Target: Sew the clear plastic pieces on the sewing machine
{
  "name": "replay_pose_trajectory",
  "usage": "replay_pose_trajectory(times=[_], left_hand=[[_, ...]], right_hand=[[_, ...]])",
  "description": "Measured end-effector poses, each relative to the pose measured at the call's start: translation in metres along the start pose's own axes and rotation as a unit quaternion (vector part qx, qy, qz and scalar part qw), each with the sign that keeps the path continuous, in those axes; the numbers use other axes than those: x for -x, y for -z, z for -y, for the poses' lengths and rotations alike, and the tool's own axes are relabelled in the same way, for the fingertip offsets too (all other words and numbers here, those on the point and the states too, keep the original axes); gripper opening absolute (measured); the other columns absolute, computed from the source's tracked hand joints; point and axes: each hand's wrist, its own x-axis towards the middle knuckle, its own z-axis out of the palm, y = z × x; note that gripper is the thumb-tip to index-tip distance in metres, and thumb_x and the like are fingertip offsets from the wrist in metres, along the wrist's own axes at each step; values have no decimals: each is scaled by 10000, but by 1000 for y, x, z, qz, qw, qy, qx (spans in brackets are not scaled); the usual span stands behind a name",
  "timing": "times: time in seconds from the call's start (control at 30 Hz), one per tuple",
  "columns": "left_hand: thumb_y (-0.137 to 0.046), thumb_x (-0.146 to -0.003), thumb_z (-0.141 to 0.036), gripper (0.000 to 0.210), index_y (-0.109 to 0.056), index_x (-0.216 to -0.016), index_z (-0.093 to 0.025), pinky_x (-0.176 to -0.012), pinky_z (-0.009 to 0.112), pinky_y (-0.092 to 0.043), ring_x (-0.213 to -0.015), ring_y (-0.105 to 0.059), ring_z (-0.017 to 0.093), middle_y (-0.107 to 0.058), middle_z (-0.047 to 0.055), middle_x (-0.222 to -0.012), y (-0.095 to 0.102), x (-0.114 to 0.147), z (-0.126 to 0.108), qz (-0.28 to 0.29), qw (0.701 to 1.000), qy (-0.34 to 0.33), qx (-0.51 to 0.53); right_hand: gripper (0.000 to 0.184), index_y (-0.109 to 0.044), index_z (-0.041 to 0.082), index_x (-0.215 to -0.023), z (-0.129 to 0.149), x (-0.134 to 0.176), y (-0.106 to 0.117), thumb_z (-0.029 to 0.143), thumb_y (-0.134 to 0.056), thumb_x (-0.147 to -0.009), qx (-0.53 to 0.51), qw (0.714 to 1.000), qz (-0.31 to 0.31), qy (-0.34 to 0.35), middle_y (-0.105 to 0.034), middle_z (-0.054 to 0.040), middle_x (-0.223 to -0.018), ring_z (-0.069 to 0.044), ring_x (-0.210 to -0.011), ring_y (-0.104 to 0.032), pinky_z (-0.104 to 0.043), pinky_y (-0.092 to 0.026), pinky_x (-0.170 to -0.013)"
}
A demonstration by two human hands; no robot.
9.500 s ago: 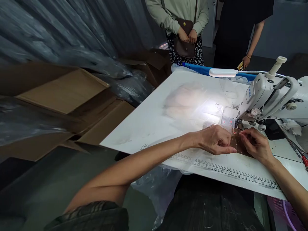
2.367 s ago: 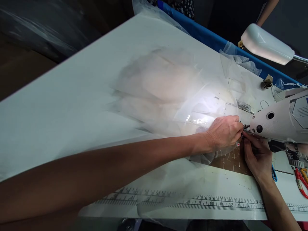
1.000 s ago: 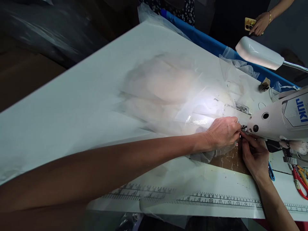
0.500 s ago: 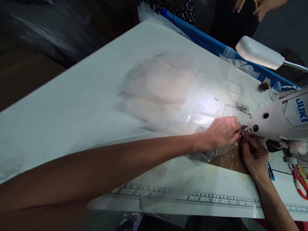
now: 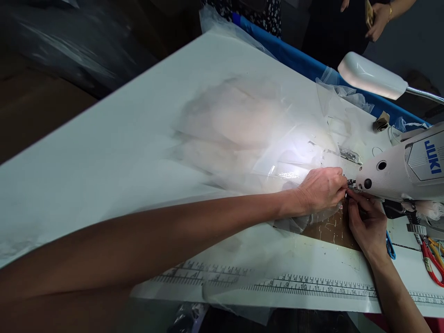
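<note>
A sheer whitish fabric (image 5: 236, 125) is spread in loose folds over the white table and runs up to the needle area of a white sewing machine (image 5: 391, 178). My left hand (image 5: 322, 189) is closed on the fabric's edge, its fingertips just beside the presser foot (image 5: 351, 184). From the near side my right hand (image 5: 367, 222) reaches in, index finger and thumb drawn together close to the needle. What lies between those fingertips is too small to make out. Beneath my hands is a brown plate (image 5: 329, 231) strewn with thread bits.
A lamp (image 5: 373, 76) hangs above the machine. Red-handled scissors (image 5: 432, 263) and a blue tool (image 5: 390, 245) lie at right. A printed ruler (image 5: 305, 286) follows the table's front edge. Blue cloth (image 5: 287, 51) lines the far edge, where a person's hand (image 5: 379, 21) holds a phone.
My hands and the fabric stay practically in place. Across the table, the other person's hands have shifted, and the phone shows more clearly.
</note>
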Motion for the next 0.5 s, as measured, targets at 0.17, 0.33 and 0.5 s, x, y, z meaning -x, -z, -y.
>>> replay_pose_trajectory(times=[0.17, 0.33, 0.5], left_hand=[[-522, -926, -197, 206, -656, -783, -133, -560, 251, -315, -650, -470, 108, -564, 19, -750, 2, 0, -1, 1, 1000, 1, -2], [-527, -923, -193, 214, -671, -781, -125, -545, 242, -315, -641, -464, 103, -562, 19, -746, 4, 1, -3, 6, 1000, 6, -7], [-522, -913, -176, 215, -697, -796, -127, -549, 228, -333, -631, -460, 95, -564, 16, -740, 3, 0, -3, -2, 1000, 0, -3]], right_hand=[[269, -770, 223, -962, 0, -2, 0, 321, -551, -842, -7, 1000, 5, -14, -759, -48, -879, -192, -803, -689, -353, -564, -742], [285, -766, 215, -957, -3, -3, 4, 359, -563, -818, -40, 995, 25, -87, -765, -42, -886, -197, -784, -696, -348, -567, -747], [314, -767, 206, -943, -11, -6, 10, 426, -581, -816, -69, 988, 53, -125, -751, -34, -761, -200, -645, -676, -364, -573, -669]])
